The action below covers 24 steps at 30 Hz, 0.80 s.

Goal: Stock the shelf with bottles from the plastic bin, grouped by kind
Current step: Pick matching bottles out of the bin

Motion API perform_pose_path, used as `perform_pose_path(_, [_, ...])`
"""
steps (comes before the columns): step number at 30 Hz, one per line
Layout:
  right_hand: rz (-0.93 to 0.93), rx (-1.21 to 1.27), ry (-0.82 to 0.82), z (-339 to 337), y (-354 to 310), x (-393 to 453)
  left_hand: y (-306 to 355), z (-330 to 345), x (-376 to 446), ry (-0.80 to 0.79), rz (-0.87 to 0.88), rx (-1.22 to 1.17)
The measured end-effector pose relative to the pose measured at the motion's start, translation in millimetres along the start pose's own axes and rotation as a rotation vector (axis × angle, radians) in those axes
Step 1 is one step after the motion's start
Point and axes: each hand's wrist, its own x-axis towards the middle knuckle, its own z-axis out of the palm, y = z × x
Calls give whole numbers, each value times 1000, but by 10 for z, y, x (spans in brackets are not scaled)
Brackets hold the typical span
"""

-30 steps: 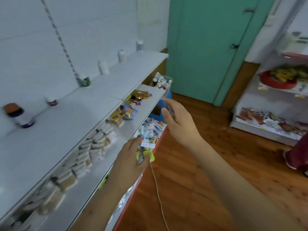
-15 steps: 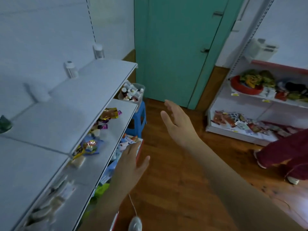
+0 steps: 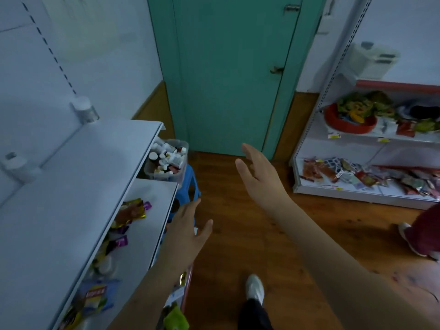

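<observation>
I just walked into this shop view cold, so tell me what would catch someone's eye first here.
Two bare hands reach forward over the wooden floor, the left hand low beside the shelf edge and the right hand higher, both open and holding nothing. Behind them stands a big teal door. At the far end of the white shelf sits a clear plastic bin full of small bottles, on a blue stool.
</observation>
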Motion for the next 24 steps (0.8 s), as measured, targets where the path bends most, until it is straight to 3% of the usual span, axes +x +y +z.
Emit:
perform_pose_path(11, [-77,100,-116,7,950,2613,-34,508,2381,2,-113,74])
perform_pose_path(24, [-178,124,-350,746,1384,4943,-490,621,4117,113,-449,5])
